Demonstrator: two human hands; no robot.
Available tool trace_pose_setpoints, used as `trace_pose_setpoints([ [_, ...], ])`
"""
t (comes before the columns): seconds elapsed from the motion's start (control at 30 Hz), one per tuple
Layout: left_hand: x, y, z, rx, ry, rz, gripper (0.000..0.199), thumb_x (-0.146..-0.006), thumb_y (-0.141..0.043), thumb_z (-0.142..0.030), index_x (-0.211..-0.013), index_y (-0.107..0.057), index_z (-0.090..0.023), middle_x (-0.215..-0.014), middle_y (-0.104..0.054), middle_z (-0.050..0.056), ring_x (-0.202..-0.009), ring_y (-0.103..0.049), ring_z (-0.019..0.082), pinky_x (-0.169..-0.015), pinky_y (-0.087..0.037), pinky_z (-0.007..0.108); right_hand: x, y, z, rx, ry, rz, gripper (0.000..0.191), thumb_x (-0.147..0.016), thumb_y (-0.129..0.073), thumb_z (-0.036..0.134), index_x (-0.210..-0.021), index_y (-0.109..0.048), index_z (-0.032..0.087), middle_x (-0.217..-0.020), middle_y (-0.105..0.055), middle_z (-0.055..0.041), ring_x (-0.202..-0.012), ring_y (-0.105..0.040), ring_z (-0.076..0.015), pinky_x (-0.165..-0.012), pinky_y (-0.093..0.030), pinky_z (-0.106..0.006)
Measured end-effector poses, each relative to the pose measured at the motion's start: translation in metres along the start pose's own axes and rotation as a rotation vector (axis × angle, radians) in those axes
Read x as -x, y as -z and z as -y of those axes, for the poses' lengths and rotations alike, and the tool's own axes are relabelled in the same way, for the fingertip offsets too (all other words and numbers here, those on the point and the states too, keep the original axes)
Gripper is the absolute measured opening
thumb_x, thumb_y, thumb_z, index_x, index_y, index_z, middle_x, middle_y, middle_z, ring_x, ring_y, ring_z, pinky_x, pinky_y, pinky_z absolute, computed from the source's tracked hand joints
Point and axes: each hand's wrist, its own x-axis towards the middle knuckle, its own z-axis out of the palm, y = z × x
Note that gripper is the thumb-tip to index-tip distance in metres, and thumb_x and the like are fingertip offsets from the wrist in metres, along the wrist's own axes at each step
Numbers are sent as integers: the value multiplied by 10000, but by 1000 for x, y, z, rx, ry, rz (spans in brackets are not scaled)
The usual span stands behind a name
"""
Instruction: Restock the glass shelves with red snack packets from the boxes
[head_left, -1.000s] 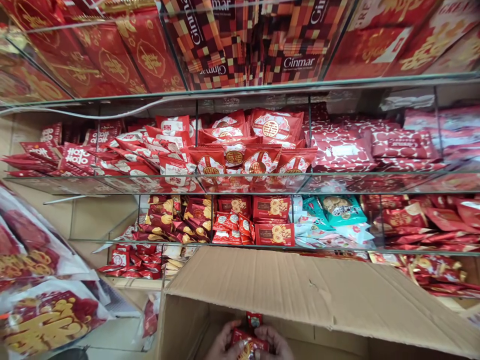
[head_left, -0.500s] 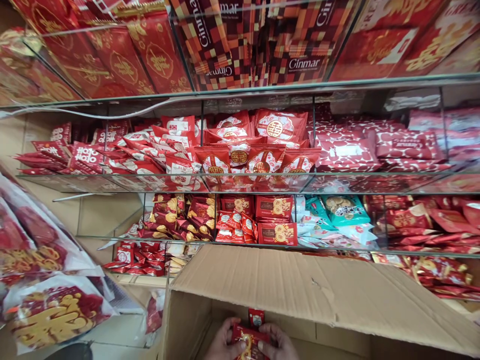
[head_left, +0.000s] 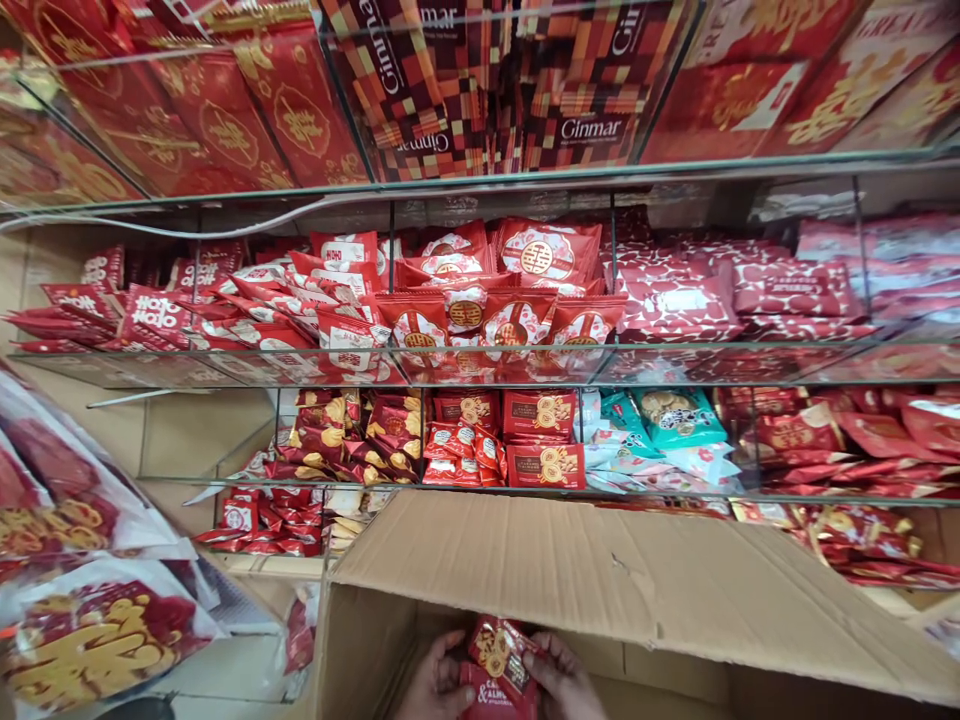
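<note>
At the bottom of the head view, both my hands are over the opening of a cardboard box (head_left: 525, 560). Red snack packets (head_left: 496, 655) with cookie pictures and white lettering sit between them; one packet overlaps another. My left hand (head_left: 436, 680) is closed on the left side of the packets, thumb in front. On the other side, my right hand (head_left: 561, 680) grips the upper packet's right edge with its thumb on the face. The lower ends of the packets run out of view.
Behind the box, glass shelves hold small red packets (head_left: 517, 320), caramel almond packets (head_left: 545, 467) and teal packets (head_left: 679, 415). Larger Ginmar bags (head_left: 592, 130) stand on the top shelf. White-and-red bags (head_left: 97, 640) lie at lower left. The box flap (head_left: 600, 580) spreads toward the shelves.
The packets between my hands have turned and risen a little, now showing white lettering. A small red packet seen behind them no longer shows separately. The view has shifted slightly right.
</note>
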Motion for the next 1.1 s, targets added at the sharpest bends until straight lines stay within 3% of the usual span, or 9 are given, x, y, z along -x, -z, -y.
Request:
trace_pose_setpoints([
  [0.17,8,-4,-26,-3,20,-135,464,-390,-798,-318,-765,-582,-152,-631,-661,47,-616,-603,193,-600,-448,307,2,-1,5,-86,-3,-54,253,-526,-736,338,-656,-588,179,-666,-672,-7,-649,-615,-164,-649,-458,-294],
  [0.33,27,-5,-58,68,9,-291,414,-522,-740,-324,-864,-550,-188,-803,-649,27,-707,-614,180,-627,-470,309,17,-11,29,-342,-104,-120,204,-574,-723,174,-746,-614,174,-760,-702,-15,-723,-642,-156,-678,-484,-274],
  [0.5,42,-11,-78,124,3,-331,398,-554,-727,-270,-895,-543,-181,-821,-640,28,-731,-616,177,-662,-481,334,25,-15,44,-407,-154,-133,115,-628,-679,133,-693,-606,194,-726,-701,26,-654,-640,-110,-587,-485,-215],
  [0.6,47,-18,-83,152,-6,-333,379,-559,-723,-258,-889,-555,-180,-824,-641,23,-749,-614,168,-689,-478,326,29,-23,50,-385,-163,-113,130,-642,-672,125,-732,-605,191,-770,-699,11,-682,-638,-121,-589,-486,-227],
  [0.77,54,-29,-88,171,9,-294,433,-574,-714,-254,-973,-567,-172,-896,-648,52,-786,-612,180,-697,-479,325,38,-48,69,-165,25,-50,208,-620,-702,160,-805,-609,141,-814,-685,-31,-778,-620,-151,-741,-473,-287],
  [0.97,56,-35,-86,165,-41,-316,246,-595,-702,-260,-800,-622,-149,-852,-651,38,-808,-594,173,-756,-465,328,44,-61,82,-189,75,-97,179,-631,-691,144,-791,-612,141,-791,-687,-27,-727,-618,-130,-690,-495,-245],
  [1.1,56,-30,-80,123,-140,-383,184,-603,-690,-269,-738,-607,-177,-1075,-561,27,-1045,-485,222,-855,-409,353,46,-49,78,-355,-22,-181,117,-659,-660,122,-746,-600,171,-712,-685,13,-618,-622,-109,-547,-503,-204],
])
